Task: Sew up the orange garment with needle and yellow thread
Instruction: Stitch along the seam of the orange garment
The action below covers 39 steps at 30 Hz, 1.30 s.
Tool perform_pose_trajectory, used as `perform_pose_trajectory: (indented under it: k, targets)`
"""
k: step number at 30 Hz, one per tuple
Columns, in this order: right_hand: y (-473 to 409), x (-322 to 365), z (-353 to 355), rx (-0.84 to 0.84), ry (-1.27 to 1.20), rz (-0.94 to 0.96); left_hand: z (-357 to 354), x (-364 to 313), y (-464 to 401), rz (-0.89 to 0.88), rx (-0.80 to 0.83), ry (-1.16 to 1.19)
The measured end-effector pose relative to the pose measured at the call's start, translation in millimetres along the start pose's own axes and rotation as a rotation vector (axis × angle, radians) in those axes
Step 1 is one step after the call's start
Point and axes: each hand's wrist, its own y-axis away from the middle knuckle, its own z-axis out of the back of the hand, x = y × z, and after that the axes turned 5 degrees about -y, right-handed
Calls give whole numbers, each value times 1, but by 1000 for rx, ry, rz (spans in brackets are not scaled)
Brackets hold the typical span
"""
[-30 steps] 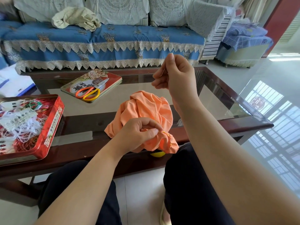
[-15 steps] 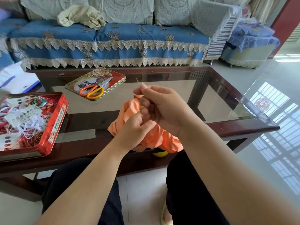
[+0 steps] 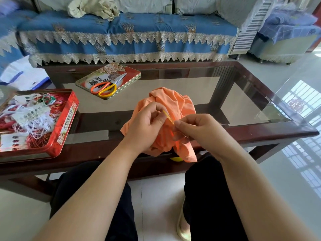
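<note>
As hands (image 3: 173,126) pinch, thread (image 3: 168,116) seemingly taut

Bare glass (image 3: 173,79) lies between scissors (image 3: 106,86) and garment (image 3: 175,103).

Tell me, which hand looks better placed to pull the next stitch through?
Probably the right hand: it pinches at the yellow thread running to the orange garment, while the left hand grips the fabric.

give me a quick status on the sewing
Left hand grips orange garment. Right hand pinches yellow thread. Nothing in the way.
</note>
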Motion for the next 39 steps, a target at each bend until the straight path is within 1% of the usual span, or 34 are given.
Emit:
perform_pose_trajectory:
  k: [3, 7, 12, 15, 20, 29, 39]
  targets:
    - [0, -10, -3, -76, 17, 81, 1, 3, -1, -28, -30, -111]
    - [-4, -22, -3, -201, 176, 217, 4, 5, 0, -31, 2, -218]
    - [-7, -29, -2, -212, 314, 289, 8, 7, 2, -5, 79, -237]
    - [-8, -30, -3, -211, 339, 318, 7, 6, 3, -16, 62, -235]
    - [-10, -33, -5, -236, 427, 352, 7, 7, 4, -20, 9, -262]
    - [-11, -34, -9, -243, 488, 373, 9, 11, 3, -65, -43, -287]
    - [-12, -33, -11, -250, 476, 348, 7, 9, 4, -96, -33, -315]
